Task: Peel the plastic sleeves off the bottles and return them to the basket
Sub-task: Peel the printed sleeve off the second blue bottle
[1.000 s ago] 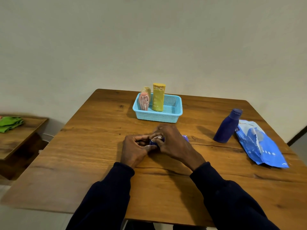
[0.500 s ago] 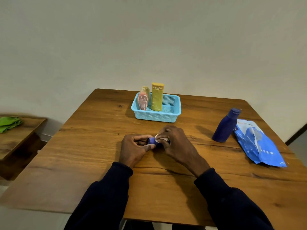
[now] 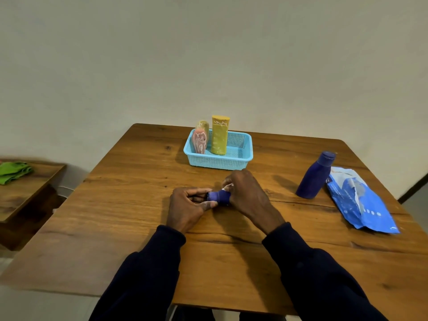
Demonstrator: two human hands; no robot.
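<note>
Wooden table [image 3: 139, 205] — both hands, left hand [image 3: 188, 208] and right hand [image 3: 249, 195], grasp a small blue bottle [image 3: 218, 196] before the basket [image 3: 217, 161].

On the desk [image 3: 139, 205], the basket [image 3: 217, 162] sits at the far middle with 3 bottles standing in its left half. Near of it, the left hand [image 3: 187, 209] and right hand [image 3: 250, 198] meet over the desk's middle, a small bottle [image 3: 218, 196] lying sideways between them. At the right, an upright bottle [image 3: 315, 176] stands just left of a flat pouch [image 3: 361, 202]. A side table [image 3: 27, 193] stands far left, carrying a cloth [image 3: 14, 171].
</note>
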